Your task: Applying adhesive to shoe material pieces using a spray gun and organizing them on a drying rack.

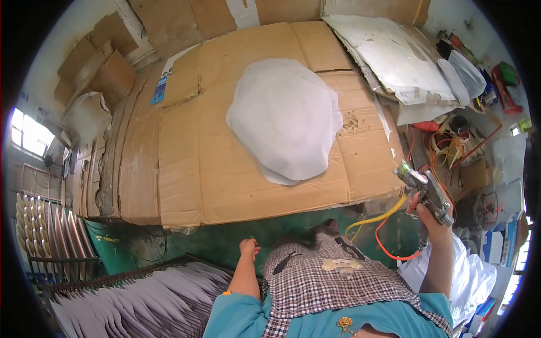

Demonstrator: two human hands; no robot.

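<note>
My right hand point(426, 210) grips a metal spray gun point(424, 190), its nozzle pointing up and left near the table's right corner. An orange hose point(389, 253) runs to the gun from below. My left hand point(249, 248) hangs in front of the table's near edge, fingers curled in, with nothing visible in them. On the cardboard-covered table point(186, 186) lies a pale grey, rounded piece with a wavy edge point(284, 115), apparently several thin layers stacked. Neither hand touches it.
At the lower left, a rack holds many grey leaf-shaped pieces point(152, 298); another rack holds cream-coloured ones point(53, 231). White sheets point(389, 53) lie on the table's far right. Cardboard boxes point(107, 79) stand far left. A yellow hose point(380, 218) and cluttered shelves point(476, 141) are at the right.
</note>
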